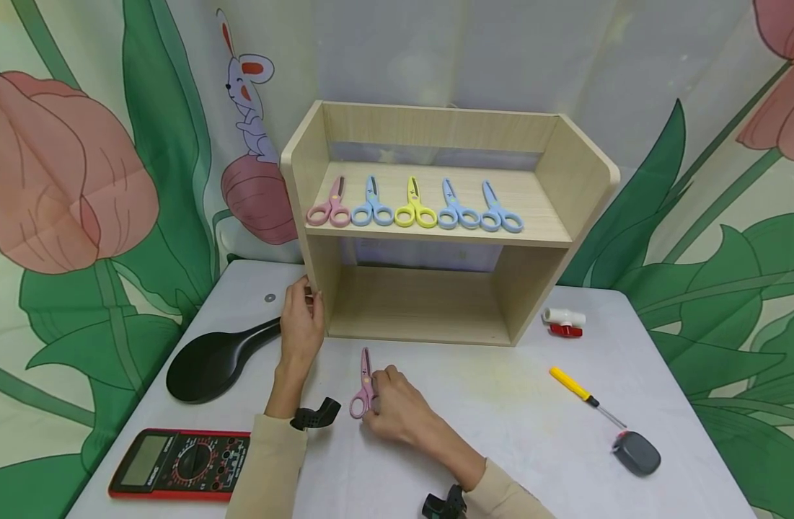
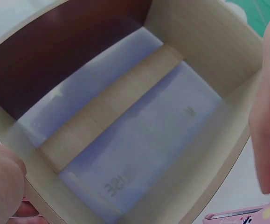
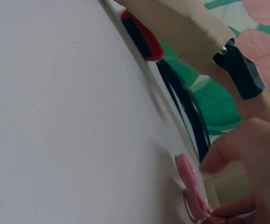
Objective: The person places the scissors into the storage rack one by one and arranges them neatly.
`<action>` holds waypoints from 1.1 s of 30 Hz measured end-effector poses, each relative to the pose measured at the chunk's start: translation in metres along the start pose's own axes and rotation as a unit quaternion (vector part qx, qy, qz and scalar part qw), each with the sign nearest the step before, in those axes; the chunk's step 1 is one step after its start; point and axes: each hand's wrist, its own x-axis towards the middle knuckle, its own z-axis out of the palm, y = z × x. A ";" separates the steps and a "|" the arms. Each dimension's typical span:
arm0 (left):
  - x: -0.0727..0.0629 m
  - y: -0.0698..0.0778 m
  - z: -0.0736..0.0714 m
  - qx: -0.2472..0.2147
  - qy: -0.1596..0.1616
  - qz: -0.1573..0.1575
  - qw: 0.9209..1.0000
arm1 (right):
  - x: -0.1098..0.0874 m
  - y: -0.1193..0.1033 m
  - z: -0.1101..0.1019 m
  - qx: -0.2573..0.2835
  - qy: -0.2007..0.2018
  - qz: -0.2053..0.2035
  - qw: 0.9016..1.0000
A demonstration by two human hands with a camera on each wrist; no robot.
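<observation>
A pair of pink scissors (image 1: 364, 386) points its blades toward the shelf, low over the white tabletop. My right hand (image 1: 399, 404) holds it at the handle; in the right wrist view the pink finger loops (image 3: 190, 186) show between thumb and fingers. My left hand (image 1: 301, 324) is at the outer side of the wooden shelf's left panel (image 1: 321, 281), fingers curled. Something pink and dark (image 2: 26, 211), mostly hidden, shows under those fingers in the left wrist view. Several scissors stand in a row on the upper shelf board, among them yellow scissors (image 1: 414, 205) and pink scissors (image 1: 330, 205).
A large black spoon (image 1: 205, 364) lies left of my left hand, its handle running toward it. Nearer is a red and black multimeter (image 1: 176, 465). Along the right are a white valve with red handle (image 1: 564, 321), a yellow screwdriver (image 1: 570, 383) and a dark grey tape measure (image 1: 637, 453).
</observation>
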 end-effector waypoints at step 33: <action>-0.001 0.001 -0.002 0.003 0.000 -0.026 1.000 | -0.016 0.015 -0.145 0.062 0.266 -0.089 0.958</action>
